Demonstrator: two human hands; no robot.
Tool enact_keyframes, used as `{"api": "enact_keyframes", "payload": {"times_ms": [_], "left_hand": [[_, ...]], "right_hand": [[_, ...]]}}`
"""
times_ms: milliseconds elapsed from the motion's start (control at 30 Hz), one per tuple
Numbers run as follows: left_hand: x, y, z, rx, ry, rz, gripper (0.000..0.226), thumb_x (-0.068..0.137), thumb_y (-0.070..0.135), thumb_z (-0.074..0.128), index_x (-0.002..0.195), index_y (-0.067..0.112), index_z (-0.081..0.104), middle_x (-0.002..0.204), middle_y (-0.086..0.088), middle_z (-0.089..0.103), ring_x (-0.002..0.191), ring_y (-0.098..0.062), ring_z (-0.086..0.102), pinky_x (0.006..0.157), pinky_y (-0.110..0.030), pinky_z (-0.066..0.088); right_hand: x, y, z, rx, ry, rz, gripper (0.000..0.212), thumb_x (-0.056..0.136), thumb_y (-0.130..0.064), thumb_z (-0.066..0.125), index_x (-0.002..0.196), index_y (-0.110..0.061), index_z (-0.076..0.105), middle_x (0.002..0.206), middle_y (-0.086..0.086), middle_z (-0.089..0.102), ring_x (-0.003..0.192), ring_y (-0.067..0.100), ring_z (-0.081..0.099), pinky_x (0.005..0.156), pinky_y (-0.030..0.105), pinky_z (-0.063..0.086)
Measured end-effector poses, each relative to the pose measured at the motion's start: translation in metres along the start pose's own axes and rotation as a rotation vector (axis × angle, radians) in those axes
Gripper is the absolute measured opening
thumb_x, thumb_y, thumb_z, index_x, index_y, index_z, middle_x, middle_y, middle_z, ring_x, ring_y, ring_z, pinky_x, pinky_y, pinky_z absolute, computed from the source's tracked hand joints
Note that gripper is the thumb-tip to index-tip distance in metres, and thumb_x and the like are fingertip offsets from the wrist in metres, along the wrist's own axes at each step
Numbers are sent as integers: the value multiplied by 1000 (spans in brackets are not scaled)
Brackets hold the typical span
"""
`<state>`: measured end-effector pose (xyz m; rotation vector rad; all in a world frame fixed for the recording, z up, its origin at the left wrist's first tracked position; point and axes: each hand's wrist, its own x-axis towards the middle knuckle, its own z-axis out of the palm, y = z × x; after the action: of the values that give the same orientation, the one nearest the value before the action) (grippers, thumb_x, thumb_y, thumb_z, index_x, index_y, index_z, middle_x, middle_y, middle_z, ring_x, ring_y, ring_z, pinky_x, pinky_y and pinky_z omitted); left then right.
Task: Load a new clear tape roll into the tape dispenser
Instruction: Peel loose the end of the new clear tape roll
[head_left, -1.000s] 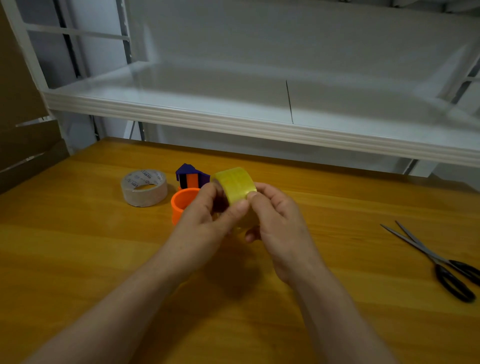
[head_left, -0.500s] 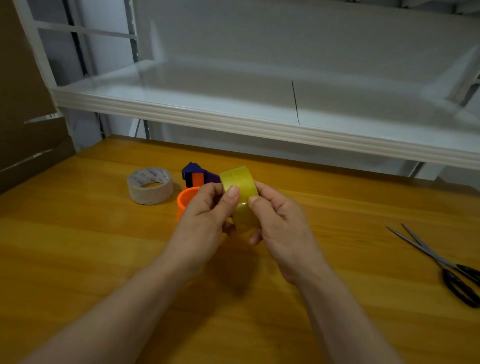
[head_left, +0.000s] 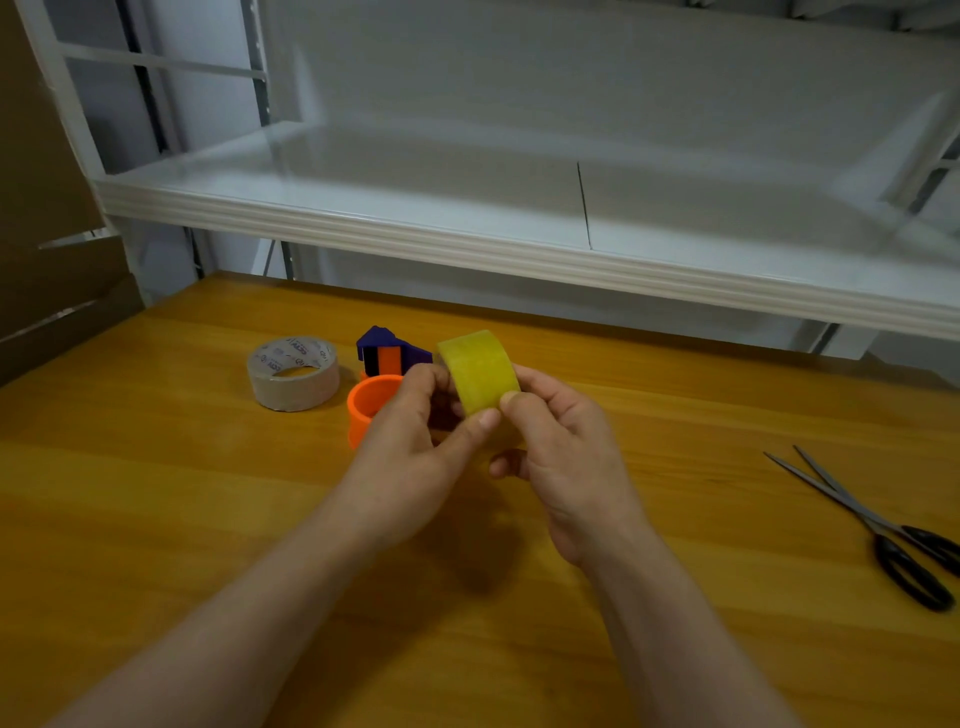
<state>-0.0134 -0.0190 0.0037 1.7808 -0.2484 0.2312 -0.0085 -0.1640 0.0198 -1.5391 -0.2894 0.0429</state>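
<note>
Yellowish roll gripped by both hands, left, right | dispenser behind, mid-bench

Head view. Both hands held the yellow-tinted clear tape roll on edge, off the bench. The left hand pinched its near rim, and the thumb of the right hand pressed on its outer face. The orange-and-purple tape dispenser stood at 11 o'clock, just behind the left hand. A beige tape roll lay flat at 10 o'clock, beside the dispenser. Scissors lay well apart at 3 o'clock, blades slightly parted. A white shelf spanned 12 o'clock.
</note>
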Motion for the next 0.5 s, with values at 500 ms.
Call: {"api": "enact_keyframes", "payload": {"times_ms": [500], "left_hand": [[3,10,-4,-588,34,-156,34,82,34,60,99,4,64,75,-2,66,63,-9,59,56,-21,50]], "right_hand": [[-4,-4,6,-87,-73,-65,33,104,-14,48,116,-35,71,104,10,72,79,21,63,52,27,50]]}}
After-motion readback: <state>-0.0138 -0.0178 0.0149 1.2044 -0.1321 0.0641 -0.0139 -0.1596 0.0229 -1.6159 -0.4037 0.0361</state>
